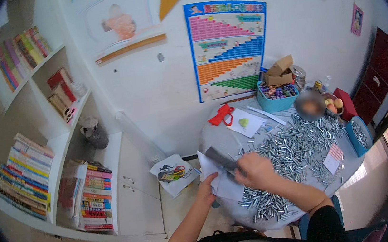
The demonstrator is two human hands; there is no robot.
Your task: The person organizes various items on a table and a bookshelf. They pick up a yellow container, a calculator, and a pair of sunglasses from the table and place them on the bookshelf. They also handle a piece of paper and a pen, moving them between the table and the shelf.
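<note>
My left hand point(206, 190) grips the edge of a white sheet of paper point(230, 189) at the table's left rim, thumb on top. Just to its right, my right hand point(255, 171) is closed round a long, flat, dark grey object point(220, 158). That object slants up to the left over the sheet; motion blur hides its exact kind. Small shiny metal cylinders point(298, 150) lie heaped across the round table, several of them close under my right forearm. Part of the sheet lies on the grey tablecloth point(220, 137).
Behind the heap stand a turquoise basket point(278, 103) of wrapped items and a bowl of round fruit point(333, 105). A blue bin point(359, 135) of cylinders is at right. A red cloth item point(222, 115) lies at the back. Left are a white bag point(174, 175) and bookshelves point(69, 135).
</note>
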